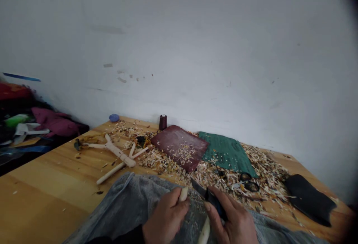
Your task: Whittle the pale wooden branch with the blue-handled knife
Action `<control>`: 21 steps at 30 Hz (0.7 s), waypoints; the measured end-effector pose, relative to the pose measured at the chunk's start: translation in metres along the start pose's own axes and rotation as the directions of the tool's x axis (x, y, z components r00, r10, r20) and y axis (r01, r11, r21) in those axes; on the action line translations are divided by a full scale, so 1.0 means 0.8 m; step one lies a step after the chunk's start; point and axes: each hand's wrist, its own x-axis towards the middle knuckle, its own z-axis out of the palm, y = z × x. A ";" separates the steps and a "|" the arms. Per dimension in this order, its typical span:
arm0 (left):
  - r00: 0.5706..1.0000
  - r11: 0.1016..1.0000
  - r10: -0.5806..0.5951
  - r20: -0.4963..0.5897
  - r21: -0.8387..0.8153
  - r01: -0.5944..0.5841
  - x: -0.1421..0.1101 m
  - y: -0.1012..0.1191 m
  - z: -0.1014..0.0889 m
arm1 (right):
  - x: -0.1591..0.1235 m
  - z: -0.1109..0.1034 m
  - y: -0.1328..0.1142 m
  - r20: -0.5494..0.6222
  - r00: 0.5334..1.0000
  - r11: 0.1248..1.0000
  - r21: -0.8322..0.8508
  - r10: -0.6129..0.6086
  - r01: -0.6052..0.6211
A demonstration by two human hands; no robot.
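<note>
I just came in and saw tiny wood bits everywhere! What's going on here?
A person is sitting at a wooden table with a grey cloth over their lap. Their left hand holds a pale wooden stick, and their right hand grips a dark-handled knife right beside it. Wood shavings lie around a maroon pad, a green mat and scissors.

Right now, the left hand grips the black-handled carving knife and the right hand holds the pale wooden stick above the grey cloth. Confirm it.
The hands are swapped: the head view shows the right hand gripping the black-handled carving knife and the left hand holding the pale wooden stick above the grey cloth.
</note>
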 end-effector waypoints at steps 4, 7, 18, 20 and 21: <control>0.999 0.999 0.008 -0.039 -0.048 -0.010 0.007 -0.005 -0.012 | -0.001 0.002 0.006 -0.039 0.997 0.997 0.007 0.071 -0.071; 0.997 0.991 -0.033 -0.075 -0.133 0.023 0.011 -0.008 -0.014 | -0.002 0.003 0.010 -0.052 0.997 0.998 0.008 0.065 -0.065; 0.983 0.776 -0.180 -0.045 -0.620 0.114 0.030 -0.009 -0.021 | -0.004 0.009 0.008 0.001 0.997 0.997 0.004 0.080 -0.080; 0.980 0.744 -0.197 -0.040 -0.656 0.123 0.033 -0.010 -0.026 | -0.003 0.010 0.007 0.005 0.996 0.996 0.005 0.085 -0.085; 0.978 0.726 -0.204 -0.037 -0.676 0.125 0.035 -0.011 -0.029 | -0.002 0.010 0.005 0.001 0.996 0.996 0.004 0.088 -0.088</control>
